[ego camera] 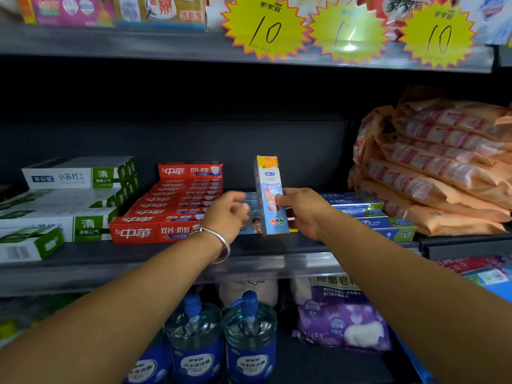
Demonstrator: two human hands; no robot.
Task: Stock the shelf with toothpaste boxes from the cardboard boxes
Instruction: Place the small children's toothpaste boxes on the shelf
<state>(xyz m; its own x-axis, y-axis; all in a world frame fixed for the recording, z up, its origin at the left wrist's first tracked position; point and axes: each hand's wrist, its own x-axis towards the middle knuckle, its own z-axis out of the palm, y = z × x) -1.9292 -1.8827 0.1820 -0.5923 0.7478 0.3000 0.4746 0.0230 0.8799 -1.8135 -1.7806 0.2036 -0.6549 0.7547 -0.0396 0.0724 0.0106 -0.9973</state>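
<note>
Fingers [281, 201] of the right hand [302, 212] pinch the side of a tall light-blue children's toothpaste box with an orange top [270, 194], holding it upright over the front of the dark metal shelf [138, 254]. The left hand [227, 214], a silver bangle [219, 243] at its wrist, sits just left of that box with its fingers loosely curled; whether they touch anything I cannot tell, as its back faces the camera and the tips are blurred.

Nearest, below the shelf edge, stand clear pump bottles with blue caps [249, 328] and a purple bag of detergent [340, 320], apart from the task.

On the shelf itself, behind the hands, more flat pale-blue boxes [250, 224] with a cartoon child printed on them lie stacked, so this row looks partly begun. To the left a red stack of toothpaste boxes with white lettering [171, 206] is well filled, and further left sit white-and-green toothpaste boxes [77, 200]. To the right lie blue-and-green toothpaste boxes [371, 214], then soft orange plastic packs [432, 167] piled high.

Judging by this, much of the shelf is stocked and the upright box is one piece yet to be laid down. Open space remains behind the blue row toward the dark back panel [194, 139]. No cardboard boxes show, so how much stock is left I cannot say.
</note>
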